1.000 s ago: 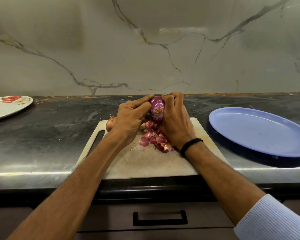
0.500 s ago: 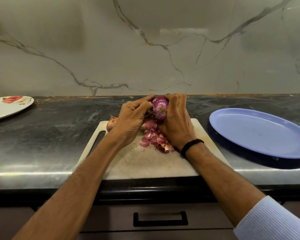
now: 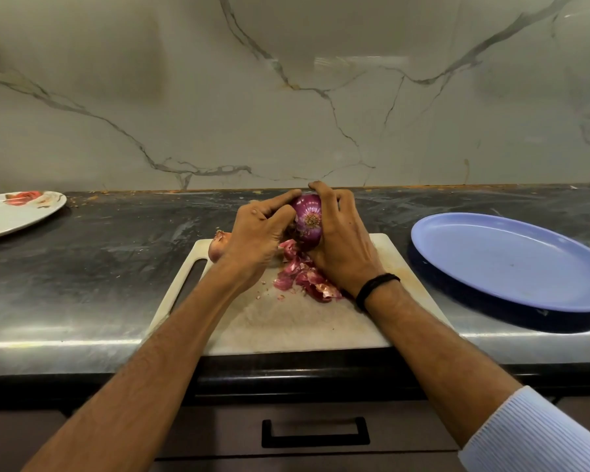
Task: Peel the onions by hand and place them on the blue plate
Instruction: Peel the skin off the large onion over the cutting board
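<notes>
The dark marbled stone countertop (image 3: 99, 267) bears an oval blue plate (image 3: 511, 264) to the right of a white rectangular cutting board (image 3: 286, 328). Above the board, the right hand (image 3: 344, 253) and left hand (image 3: 256, 240) clamp curled fingers on a round purple onion (image 3: 308, 218), over pink papery peels (image 3: 307, 281).
</notes>
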{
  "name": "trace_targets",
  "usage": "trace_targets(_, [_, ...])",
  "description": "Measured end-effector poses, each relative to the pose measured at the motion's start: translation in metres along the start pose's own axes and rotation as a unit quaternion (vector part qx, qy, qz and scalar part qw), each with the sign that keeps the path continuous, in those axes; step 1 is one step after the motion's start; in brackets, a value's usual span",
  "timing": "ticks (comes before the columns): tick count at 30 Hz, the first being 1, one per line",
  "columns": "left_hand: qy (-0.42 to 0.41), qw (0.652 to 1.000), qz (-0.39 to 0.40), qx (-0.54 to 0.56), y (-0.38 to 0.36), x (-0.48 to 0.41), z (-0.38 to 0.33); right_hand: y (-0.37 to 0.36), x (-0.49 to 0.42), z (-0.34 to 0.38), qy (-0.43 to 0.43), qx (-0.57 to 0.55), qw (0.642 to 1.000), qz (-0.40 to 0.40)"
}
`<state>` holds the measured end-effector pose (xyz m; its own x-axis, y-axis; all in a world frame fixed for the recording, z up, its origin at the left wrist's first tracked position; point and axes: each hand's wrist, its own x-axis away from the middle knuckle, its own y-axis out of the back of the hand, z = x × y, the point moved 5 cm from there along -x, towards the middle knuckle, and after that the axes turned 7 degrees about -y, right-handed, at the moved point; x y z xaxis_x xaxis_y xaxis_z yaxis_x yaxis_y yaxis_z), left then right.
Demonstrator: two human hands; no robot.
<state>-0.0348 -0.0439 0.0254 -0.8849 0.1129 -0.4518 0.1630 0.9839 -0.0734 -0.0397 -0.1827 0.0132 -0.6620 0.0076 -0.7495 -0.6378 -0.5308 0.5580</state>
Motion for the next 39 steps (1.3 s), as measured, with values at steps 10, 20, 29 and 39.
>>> trace_targets(10, [-0.025, 0.998, -0.041, 0.029, 0.008, -0.006, -0.005, 0.007, -0.002, -0.005, -0.063, -0.146, 0.987, -0.007])
trace_targets(20, [-0.123, 0.983, -0.002, -0.135, 0.000, 0.003, -0.018, 0.009, 0.000, -0.001, -0.047, -0.066, 0.997, -0.013])
trace_targets(29, [-0.140, 0.965, -0.011, -0.221, 0.003, 0.003, -0.016, 0.006, 0.000, 0.001, -0.012, -0.001, 1.000, -0.004])
trace_targets(39, [-0.109, 0.980, -0.029, -0.165, 0.004, 0.003, -0.015, 0.010, 0.000, 0.000, -0.034, -0.028, 0.999, -0.020])
